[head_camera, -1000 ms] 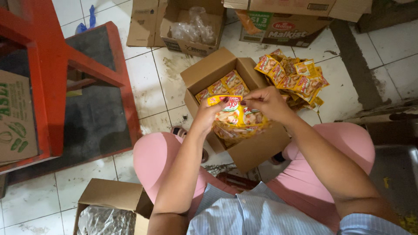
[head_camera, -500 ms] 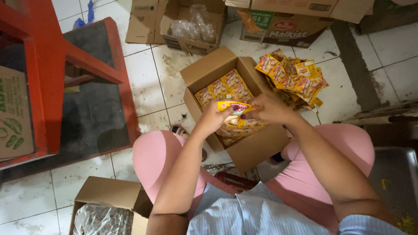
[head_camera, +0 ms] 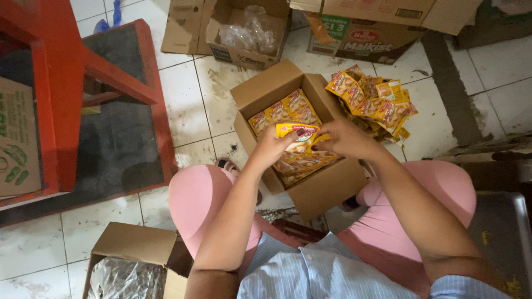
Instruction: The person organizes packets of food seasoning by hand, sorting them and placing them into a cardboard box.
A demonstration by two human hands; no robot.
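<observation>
Both hands meet over an open cardboard box (head_camera: 332, 185) between the person's knees. Left hand (head_camera: 271, 147) and right hand (head_camera: 346, 139) are each closed on the same yellow packet (head_camera: 297, 133), pinching it from either side, so their fingertips nearly touch across it. Most of the right hand's fingers are tucked behind the packet and cannot be made out.

Under the hands the box holds more yellow packets (head_camera: 285, 111), laid flat; those directly below the wrists are covered, so how full the box is cannot be told. Its near wall stands close against the knees, leaving little room there.

Beyond the right hand, just outside the box's far flap, a loose pile of packets (head_camera: 374, 102) lies on the tiled floor (head_camera: 183, 94).

Near the left elbow a small box with crumpled plastic (head_camera: 127, 266) is cut off by the picture's lower edge. Well left of the left hand stands a red frame (head_camera: 149, 99). Farthest off, more cartons (head_camera: 244, 33) run past the top edge.
</observation>
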